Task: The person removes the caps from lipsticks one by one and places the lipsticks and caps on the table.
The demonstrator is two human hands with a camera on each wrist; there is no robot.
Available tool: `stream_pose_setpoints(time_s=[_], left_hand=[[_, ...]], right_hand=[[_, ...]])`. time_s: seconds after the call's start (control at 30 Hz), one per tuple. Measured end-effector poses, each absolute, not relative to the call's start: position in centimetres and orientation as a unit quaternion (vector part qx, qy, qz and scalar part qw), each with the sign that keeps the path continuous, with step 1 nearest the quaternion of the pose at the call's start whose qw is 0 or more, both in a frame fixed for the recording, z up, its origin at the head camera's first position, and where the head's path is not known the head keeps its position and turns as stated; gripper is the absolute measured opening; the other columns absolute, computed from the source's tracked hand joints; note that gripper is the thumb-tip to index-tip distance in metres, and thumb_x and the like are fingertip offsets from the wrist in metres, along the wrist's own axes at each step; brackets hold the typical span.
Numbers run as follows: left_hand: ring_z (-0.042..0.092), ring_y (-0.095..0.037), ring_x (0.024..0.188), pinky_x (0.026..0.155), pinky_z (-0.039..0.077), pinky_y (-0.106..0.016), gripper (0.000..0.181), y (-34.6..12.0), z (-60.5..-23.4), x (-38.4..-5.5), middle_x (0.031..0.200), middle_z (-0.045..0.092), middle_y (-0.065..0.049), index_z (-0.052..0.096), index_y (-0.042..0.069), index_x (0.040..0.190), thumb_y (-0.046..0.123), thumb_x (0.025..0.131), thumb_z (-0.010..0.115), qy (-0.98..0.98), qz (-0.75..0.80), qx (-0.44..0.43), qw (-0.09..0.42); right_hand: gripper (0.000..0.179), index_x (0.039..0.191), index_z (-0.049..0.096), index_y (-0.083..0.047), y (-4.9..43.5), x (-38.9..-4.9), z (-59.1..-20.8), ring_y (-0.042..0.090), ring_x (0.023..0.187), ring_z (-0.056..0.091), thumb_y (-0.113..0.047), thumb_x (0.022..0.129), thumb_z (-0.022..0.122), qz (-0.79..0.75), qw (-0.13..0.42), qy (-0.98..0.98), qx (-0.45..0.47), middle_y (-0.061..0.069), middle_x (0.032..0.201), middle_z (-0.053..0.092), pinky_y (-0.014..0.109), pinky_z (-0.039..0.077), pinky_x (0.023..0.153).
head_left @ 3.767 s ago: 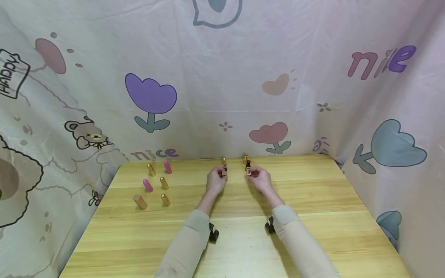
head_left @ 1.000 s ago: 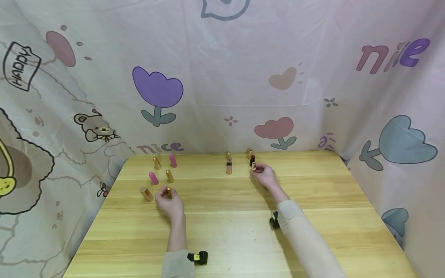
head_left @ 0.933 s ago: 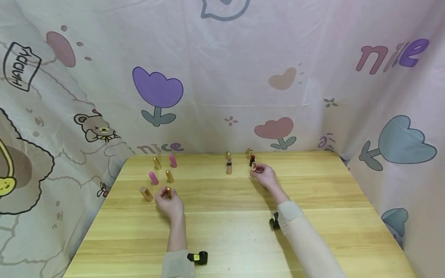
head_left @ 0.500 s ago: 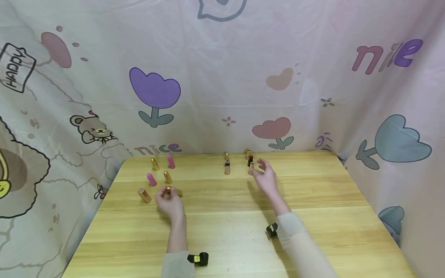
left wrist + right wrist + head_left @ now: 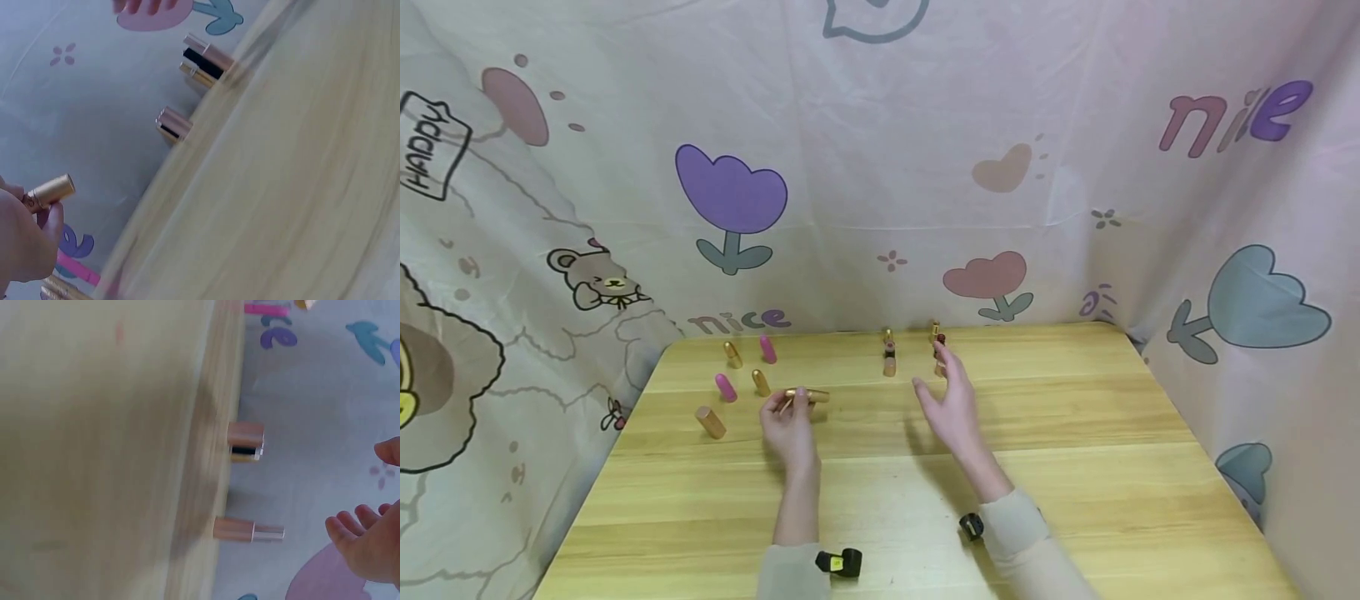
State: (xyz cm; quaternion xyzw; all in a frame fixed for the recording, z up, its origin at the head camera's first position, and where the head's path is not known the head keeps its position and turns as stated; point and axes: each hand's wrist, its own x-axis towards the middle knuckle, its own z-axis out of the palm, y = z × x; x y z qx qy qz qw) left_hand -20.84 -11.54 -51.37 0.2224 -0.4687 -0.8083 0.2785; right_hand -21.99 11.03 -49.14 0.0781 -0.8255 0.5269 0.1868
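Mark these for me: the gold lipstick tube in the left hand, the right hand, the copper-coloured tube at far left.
Gold lipstick tube (image 5: 57, 190): left wrist view, side of its exposed end.
Right hand (image 5: 957, 412): head view, middle of the hand.
Copper-coloured tube (image 5: 712, 425): head view, side of its body.

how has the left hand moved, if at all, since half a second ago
Yes: in the head view, the left hand, holding a gold lipstick tube, has moved right and slightly forward, away from the copper-coloured tube.
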Motion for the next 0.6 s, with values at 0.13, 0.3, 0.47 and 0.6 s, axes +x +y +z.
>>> stream_pose_setpoints(time_s=[0.13, 0.3, 0.47, 0.6], left_hand=[[0.068, -0.015, 0.1, 0.093, 0.063, -0.03, 0.033, -10.7, -51.0, -20.7, 0.114, 0.058, -0.014, 0.049, -0.005, 0.121, -0.002, 0.096, 0.07, -0.47, -0.82, 0.195, 0.26], [0.069, -0.017, 0.1, 0.093, 0.062, -0.032, 0.031, -9.7, -50.6, -20.5, 0.114, 0.058, -0.015, 0.049, -0.005, 0.118, -0.004, 0.095, 0.07, -0.469, -0.838, 0.153, 0.232], [0.07, -0.019, 0.1, 0.094, 0.062, -0.033, 0.03, -8.3, -50.4, -20.3, 0.113, 0.057, -0.015, 0.05, -0.007, 0.116, -0.008, 0.093, 0.071, -0.475, -0.846, 0.126, 0.207], [0.069, -0.02, 0.101, 0.095, 0.062, -0.033, 0.032, -7.2, -50.1, -20.0, 0.114, 0.057, -0.017, 0.05, -0.008, 0.116, -0.009, 0.093, 0.071, -0.492, -0.843, 0.11, 0.186]], right_hand=[[0.07, 0.157, 0.04, -0.008, 9.9, -21.0, -49.1, 0.039, 0.144, 0.044, -0.01, 0.095, 0.074, 0.495, 0.194, -0.839, 0.111, 0.016, 0.159, 0.044, 0.055, 0.037, 0.122], [0.068, 0.155, 0.043, -0.004, 8.9, -20.2, -49.1, 0.035, 0.147, 0.042, -0.008, 0.094, 0.074, 0.458, 0.211, -0.85, 0.15, 0.014, 0.158, 0.046, 0.05, 0.031, 0.126], [0.065, 0.151, 0.047, -0.001, 8.1, -19.7, -49.4, 0.035, 0.141, 0.049, -0.004, 0.092, 0.075, 0.432, 0.228, -0.853, 0.185, 0.017, 0.153, 0.051, 0.049, 0.038, 0.123], [0.061, 0.147, 0.052, 0.0, 7.7, -19.5, -49.7, 0.035, 0.136, 0.054, -0.003, 0.091, 0.076, 0.414, 0.242, -0.852, 0.212, 0.017, 0.147, 0.057, 0.048, 0.044, 0.119]])
